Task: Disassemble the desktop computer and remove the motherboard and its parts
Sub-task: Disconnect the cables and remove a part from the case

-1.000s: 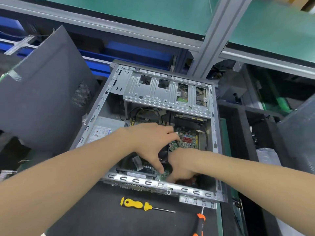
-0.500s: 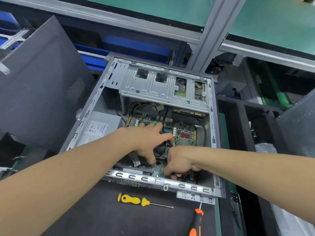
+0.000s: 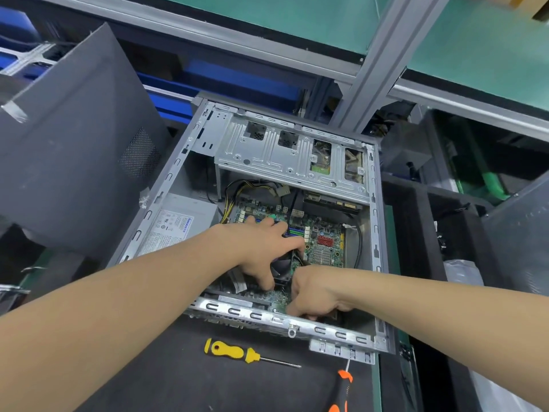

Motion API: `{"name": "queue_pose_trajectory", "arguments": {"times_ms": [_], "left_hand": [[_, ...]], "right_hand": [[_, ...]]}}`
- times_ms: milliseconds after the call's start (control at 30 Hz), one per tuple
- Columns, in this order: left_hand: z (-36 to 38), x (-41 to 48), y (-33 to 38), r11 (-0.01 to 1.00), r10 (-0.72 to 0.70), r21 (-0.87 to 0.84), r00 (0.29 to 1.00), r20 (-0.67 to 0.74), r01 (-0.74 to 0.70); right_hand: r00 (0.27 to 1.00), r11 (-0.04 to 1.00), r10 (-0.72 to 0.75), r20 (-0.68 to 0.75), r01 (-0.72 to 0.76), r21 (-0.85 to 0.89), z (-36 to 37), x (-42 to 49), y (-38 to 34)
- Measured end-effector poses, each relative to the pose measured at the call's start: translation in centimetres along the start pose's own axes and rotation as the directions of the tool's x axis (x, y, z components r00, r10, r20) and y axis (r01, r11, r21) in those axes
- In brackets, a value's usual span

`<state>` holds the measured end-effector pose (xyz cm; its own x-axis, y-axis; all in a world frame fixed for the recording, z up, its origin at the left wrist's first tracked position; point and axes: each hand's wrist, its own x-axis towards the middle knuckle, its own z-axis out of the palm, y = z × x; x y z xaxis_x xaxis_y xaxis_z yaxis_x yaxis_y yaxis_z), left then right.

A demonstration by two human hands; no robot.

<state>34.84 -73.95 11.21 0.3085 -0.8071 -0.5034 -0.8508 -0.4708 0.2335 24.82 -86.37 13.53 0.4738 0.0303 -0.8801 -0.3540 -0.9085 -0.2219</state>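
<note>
An open grey desktop case (image 3: 375, 233) lies on its side on a black mat. Inside it is a green motherboard (image 3: 325, 248) with a black CPU fan (image 3: 282, 267) near its middle. My left hand (image 3: 261, 248) spreads over the fan, thumb and fingers curled around its edges. My right hand (image 3: 312, 295) reaches down at the near edge of the board, its fingers curled and tucked behind the case's front rail; what they hold is hidden. A silver drive cage (image 3: 285, 162) spans the far end. The power supply (image 3: 178, 224) sits at the left.
A yellow-handled screwdriver (image 3: 234, 352) and an orange-and-black one (image 3: 341, 391) lie on the mat (image 3: 193, 388) in front of the case. The removed dark side panel (image 3: 74, 150) leans at the left. Black compartments (image 3: 416, 233) stand at the right, an aluminium frame post (image 3: 383, 55) behind.
My left hand has drawn back from the upper board so its fingers now lie around the fan. The right hand stays low at the board's near edge. The camera has shifted slightly.
</note>
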Motion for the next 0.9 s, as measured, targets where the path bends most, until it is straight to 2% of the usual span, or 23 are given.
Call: {"name": "queue_pose_trajectory", "arguments": {"times_ms": [133, 267, 467, 533, 600, 667, 733, 833, 900], "left_hand": [[-0.1, 0.0, 0.1, 1.0, -0.007, 0.007, 1.0, 0.011, 0.007], [-0.1, 0.1, 0.0, 1.0, -0.008, 0.001, 1.0, 0.009, 0.008], [0.1, 0.3, 0.0, 1.0, -0.013, 0.008, 1.0, 0.019, 0.013], [0.1, 0.3, 0.0, 0.999, -0.021, 0.03, 1.0, 0.021, 0.02], [0.1, 0.2, 0.0, 0.998, -0.042, 0.039, 0.998, 0.038, 0.041], [-0.1, 0.2, 0.0, 0.999, -0.045, 0.03, 0.998, 0.042, 0.044], [-0.1, 0.0, 0.0, 0.999, -0.04, -0.005, 0.999, 0.019, 0.04], [-0.3, -0.3, -0.3, 0.997, -0.023, -0.075, 1.0, -0.017, 0.021], [-0.7, -0.7, -0.5, 0.977, -0.02, -0.211, 0.999, -0.034, 0.012]], "right_hand": [[0.999, 0.994, 0.017, -0.027, -0.014, 0.104, -0.4, 0.0, 0.1], [0.999, 0.999, -0.007, -0.042, 0.008, 0.041, 0.2, -0.1, 0.2], [1.0, 0.968, 0.016, 0.023, -0.021, 0.248, -0.4, -0.4, -0.1], [1.0, 0.945, 0.014, 0.001, -0.013, 0.327, -1.7, -0.9, -0.3], [1.0, 0.947, 0.004, -0.016, 0.001, 0.32, -3.4, -1.6, -0.3], [0.999, 0.951, 0.001, 0.052, -0.018, 0.309, -4.2, -2.3, -0.2], [0.998, 0.951, 0.017, 0.061, -0.035, 0.307, -4.3, -2.7, -0.2], [1.0, 0.938, 0.018, -0.023, -0.009, 0.345, -4.3, -2.8, 0.0], [0.999, 0.919, 0.013, -0.041, 0.004, 0.394, -4.5, -2.9, 0.3]]}}
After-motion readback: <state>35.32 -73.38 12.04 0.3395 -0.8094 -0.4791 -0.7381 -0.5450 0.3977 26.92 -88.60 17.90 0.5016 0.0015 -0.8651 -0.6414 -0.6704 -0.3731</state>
